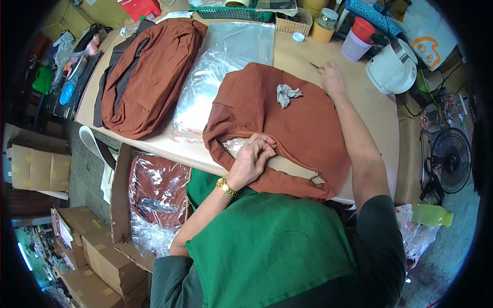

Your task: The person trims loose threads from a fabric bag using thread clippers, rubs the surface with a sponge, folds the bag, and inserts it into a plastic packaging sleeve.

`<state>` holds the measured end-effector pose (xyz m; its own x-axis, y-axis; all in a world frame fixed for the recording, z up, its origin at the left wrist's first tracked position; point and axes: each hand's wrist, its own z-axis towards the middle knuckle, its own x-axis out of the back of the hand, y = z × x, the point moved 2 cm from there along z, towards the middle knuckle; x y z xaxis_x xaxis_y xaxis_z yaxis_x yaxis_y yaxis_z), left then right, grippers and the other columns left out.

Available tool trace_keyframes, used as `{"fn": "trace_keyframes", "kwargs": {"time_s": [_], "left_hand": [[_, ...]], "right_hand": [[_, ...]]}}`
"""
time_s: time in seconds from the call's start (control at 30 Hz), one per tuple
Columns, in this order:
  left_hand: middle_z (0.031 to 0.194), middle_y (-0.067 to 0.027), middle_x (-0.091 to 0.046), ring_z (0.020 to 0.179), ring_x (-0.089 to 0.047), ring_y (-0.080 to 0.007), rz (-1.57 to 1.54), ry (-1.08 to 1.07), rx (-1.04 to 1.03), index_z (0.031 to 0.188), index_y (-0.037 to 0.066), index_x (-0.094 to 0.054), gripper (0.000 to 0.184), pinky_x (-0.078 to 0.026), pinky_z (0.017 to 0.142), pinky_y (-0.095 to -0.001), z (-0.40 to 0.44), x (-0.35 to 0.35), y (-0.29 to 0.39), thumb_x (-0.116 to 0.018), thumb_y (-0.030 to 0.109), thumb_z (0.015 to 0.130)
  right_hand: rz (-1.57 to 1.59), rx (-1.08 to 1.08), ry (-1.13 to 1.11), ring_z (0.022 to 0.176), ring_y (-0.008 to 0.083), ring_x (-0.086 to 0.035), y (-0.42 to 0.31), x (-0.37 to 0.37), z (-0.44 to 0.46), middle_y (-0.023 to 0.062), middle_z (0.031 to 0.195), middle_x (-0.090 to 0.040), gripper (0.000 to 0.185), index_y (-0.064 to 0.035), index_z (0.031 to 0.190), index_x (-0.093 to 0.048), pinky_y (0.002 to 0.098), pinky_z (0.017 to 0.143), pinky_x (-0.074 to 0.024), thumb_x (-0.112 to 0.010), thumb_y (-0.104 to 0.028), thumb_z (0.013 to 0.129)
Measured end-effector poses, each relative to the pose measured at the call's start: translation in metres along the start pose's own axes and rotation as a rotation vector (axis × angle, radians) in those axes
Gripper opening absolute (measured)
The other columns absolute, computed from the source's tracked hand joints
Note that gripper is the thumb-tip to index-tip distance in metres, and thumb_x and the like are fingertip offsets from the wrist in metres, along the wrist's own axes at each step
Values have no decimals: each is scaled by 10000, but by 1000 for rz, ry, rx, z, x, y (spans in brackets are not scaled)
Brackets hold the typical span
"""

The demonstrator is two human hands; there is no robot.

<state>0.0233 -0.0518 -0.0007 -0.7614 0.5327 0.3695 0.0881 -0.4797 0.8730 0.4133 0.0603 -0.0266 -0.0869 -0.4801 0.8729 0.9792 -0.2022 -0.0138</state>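
Observation:
A rust-brown garment [303, 123] with an open zipper lies on the table in front of me, and a small grey cloth [287, 95] rests on top of it. My left hand [252, 156], with a gold watch at the wrist, pinches the garment's edge beside the zipper. Beyond the garment's right side, my right hand [332, 79] is closed around a small pointed tool [315, 65], whose tip sticks out to the left. The tool's exact kind is too small to make out.
More brown garments [154, 77] lie at the left, beside a stack of clear plastic bags [226, 56]. A cardboard box [121, 205] with a bagged garment stands below the table's edge. Cups [357, 45] and a white appliance [393, 66] stand at the right.

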Motion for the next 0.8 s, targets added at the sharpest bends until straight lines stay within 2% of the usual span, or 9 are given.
{"fn": "trace_keyframes", "kwargs": {"time_s": [0.07,0.13,0.2,0.27,0.3,0.37,0.43,0.53,0.8], "left_hand": [[1030,-133,-630,971,-627,-244,4,-18,-19,831,-4,-584,93,-505,830,-338,-1,0,-1,-668,-4,872],[1032,-131,-621,967,-625,-244,-39,16,-11,836,-3,-573,107,-504,825,-336,1,0,-2,-677,-22,858],[1059,-141,-603,963,-622,-248,-89,42,55,848,-15,-563,113,-509,819,-331,2,-2,-1,-673,-35,855],[1086,-151,-585,959,-619,-253,-139,66,126,861,-28,-552,121,-514,813,-326,1,-3,0,-670,-49,852],[1099,-145,-577,966,-623,-240,-171,48,169,880,-33,-561,122,-526,811,-320,1,-3,0,-674,-60,845],[1113,-139,-569,973,-627,-228,-206,30,212,900,-39,-570,128,-538,810,-315,2,0,2,-678,-71,839],[1096,-129,-580,973,-640,-210,-40,13,105,973,-59,-601,167,-564,823,-297,3,2,9,-687,-76,831],[1081,-121,-590,953,-656,-200,-59,65,135,1050,-79,-646,238,-584,825,-289,0,-5,2,-717,-54,823],[1120,-95,-607,894,-660,-131,-207,237,240,1089,-66,-699,326,-577,761,-243,-7,-16,11,-800,32,795]], "right_hand": [[-13,38,-52,874,274,-645,6,0,10,170,1026,-653,298,-19,1118,-663,344,704,-518,-598,-252,942],[797,-537,-428,839,217,-623,14,30,28,134,948,-656,299,-20,1141,-664,355,713,-509,-508,-230,996],[929,-343,-256,773,178,-593,-22,87,14,76,837,-641,329,-28,1157,-667,354,718,-501,-466,-249,1019],[833,-228,-339,756,191,-623,-86,153,-33,60,835,-679,341,-38,1191,-658,361,743,-509,-519,-285,1002],[886,-89,-315,746,212,-650,-108,153,-61,86,846,-707,322,-32,1106,-682,366,744,-514,-594,-306,961],[707,-56,-729,774,247,-671,-155,199,-94,146,905,-714,288,-17,978,-697,393,743,-519,-654,-296,917],[696,81,-536,643,137,-535,-162,164,-135,73,776,-662,223,2,880,-688,323,613,-457,-697,-221,882],[716,-129,-838,629,109,-503,-171,160,-142,52,709,-629,225,30,893,-675,318,588,-433,-671,-195,904],[1194,-236,-794,686,78,-485,-159,150,-150,27,691,-581,260,69,906,-652,322,622,-438,-597,-180,955]]}}
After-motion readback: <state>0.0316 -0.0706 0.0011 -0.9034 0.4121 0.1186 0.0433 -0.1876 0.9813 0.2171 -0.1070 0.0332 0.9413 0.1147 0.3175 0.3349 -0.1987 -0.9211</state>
